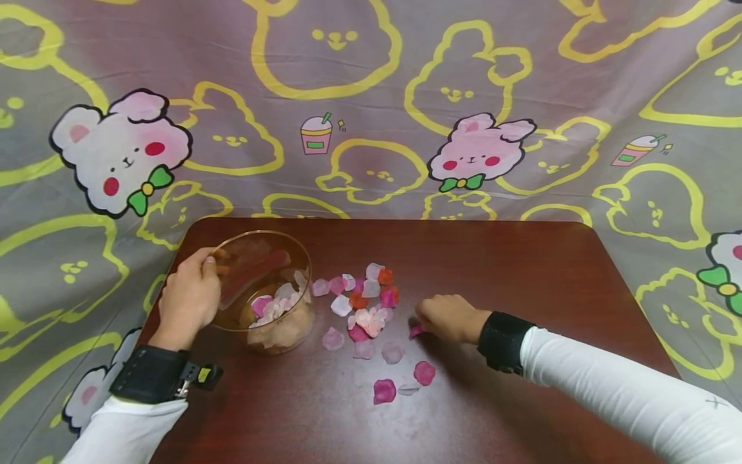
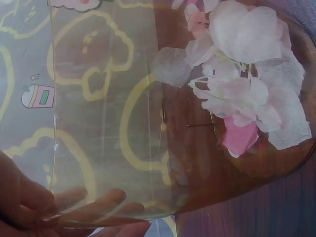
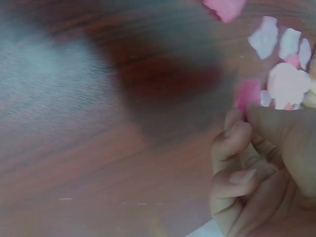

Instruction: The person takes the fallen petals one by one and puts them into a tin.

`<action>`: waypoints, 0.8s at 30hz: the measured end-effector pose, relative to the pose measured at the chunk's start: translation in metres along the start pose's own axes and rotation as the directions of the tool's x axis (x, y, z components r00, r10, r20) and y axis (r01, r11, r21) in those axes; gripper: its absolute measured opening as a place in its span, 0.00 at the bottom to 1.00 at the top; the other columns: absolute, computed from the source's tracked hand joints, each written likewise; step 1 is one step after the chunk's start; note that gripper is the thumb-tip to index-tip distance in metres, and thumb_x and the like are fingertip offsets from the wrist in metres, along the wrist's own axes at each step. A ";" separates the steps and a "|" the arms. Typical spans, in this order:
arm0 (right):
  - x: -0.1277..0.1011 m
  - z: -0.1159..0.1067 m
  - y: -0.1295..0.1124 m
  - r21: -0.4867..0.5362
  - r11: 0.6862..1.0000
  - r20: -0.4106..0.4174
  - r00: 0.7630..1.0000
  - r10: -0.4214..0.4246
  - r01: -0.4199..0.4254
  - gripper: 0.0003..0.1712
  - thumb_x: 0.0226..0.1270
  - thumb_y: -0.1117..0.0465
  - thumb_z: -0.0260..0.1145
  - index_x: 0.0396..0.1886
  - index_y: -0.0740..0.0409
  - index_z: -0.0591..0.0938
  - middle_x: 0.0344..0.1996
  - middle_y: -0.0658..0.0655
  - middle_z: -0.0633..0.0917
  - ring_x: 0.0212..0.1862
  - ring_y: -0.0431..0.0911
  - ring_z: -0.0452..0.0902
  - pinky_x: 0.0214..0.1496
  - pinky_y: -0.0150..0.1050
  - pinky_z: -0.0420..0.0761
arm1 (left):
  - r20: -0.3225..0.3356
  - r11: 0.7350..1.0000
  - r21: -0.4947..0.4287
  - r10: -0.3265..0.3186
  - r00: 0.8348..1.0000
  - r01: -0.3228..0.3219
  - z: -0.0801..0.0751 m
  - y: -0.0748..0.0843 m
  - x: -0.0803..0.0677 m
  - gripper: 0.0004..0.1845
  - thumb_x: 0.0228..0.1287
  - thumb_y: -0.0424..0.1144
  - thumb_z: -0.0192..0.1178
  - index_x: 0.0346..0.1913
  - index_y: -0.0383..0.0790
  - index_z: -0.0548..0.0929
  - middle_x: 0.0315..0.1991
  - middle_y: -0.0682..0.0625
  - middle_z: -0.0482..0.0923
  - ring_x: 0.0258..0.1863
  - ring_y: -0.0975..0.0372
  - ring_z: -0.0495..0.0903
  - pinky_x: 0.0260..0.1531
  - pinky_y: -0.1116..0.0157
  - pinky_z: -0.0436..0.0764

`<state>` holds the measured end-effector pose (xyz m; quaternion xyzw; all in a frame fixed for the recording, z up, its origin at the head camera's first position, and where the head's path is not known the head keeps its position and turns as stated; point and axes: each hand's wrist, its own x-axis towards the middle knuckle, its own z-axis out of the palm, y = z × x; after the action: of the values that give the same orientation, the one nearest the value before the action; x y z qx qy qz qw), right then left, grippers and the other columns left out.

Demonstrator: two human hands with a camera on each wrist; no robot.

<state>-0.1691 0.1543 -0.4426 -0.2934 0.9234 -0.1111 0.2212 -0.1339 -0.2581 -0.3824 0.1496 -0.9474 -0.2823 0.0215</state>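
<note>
While I watched from the head camera, a dark red-brown wooden table stood against a grey cloth backdrop printed with yellow rabbit outlines and pink-and-white rabbits. My left hand gripped the rim of a clear glass bowl near the table's left edge, thumb over the lip and fingers curled against the outer wall, as the left wrist view showed through the glass. The bowl stood upright and held a small heap of white and pale pink petals, with one deeper pink petal among them.

My right hand rested low on the table toward the middle, fingers bent together, and pinched a deep pink petal between thumb and fingertips. The right wrist view showed that same petal poking out beyond the curled fingers, touching or just above the wood; I could not tell which.

Loose petals in white, pink, magenta and orange lay scattered between the bowl and the right hand, some overlapping. Three more lay nearer the front edge: a magenta one, a pink one and a pale one between them. Both wrists wore black straps over white sleeves.
</note>
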 end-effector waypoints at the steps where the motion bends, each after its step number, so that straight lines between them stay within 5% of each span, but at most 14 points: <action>1: 0.001 -0.002 -0.002 -0.002 1.000 -0.008 1.000 -0.004 0.004 0.07 0.70 0.52 0.68 0.35 0.49 0.85 0.19 0.46 0.76 0.24 0.40 0.72 0.31 0.33 0.74 | 0.003 1.000 0.001 0.000 1.000 0.000 0.000 0.000 0.000 0.26 0.83 0.47 0.29 0.68 0.40 0.72 0.58 0.32 0.80 0.54 0.31 0.76 0.43 0.38 0.72; 12: 0.015 -0.033 -0.043 0.041 0.989 -0.142 0.980 -0.138 0.145 0.06 0.69 0.55 0.70 0.36 0.52 0.83 0.20 0.47 0.75 0.25 0.39 0.72 0.30 0.31 0.74 | 0.008 1.000 -0.006 0.004 1.000 -0.003 0.000 0.001 -0.002 0.26 0.83 0.47 0.29 0.69 0.39 0.70 0.58 0.32 0.80 0.51 0.33 0.79 0.39 0.42 0.73; 24: 0.027 -0.054 -0.092 0.040 0.952 -0.317 0.907 -0.276 0.304 0.06 0.68 0.57 0.70 0.37 0.51 0.80 0.27 0.46 0.80 0.30 0.38 0.74 0.31 0.29 0.74 | 0.007 1.000 -0.010 -0.006 1.000 0.006 -0.001 0.002 -0.001 0.26 0.83 0.47 0.30 0.69 0.38 0.71 0.58 0.30 0.80 0.50 0.32 0.78 0.37 0.42 0.73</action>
<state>-0.1689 0.0688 -0.3732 -0.3963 0.8868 -0.2277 0.0685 -0.1328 -0.2569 -0.3803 0.1514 -0.9456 -0.2874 0.0181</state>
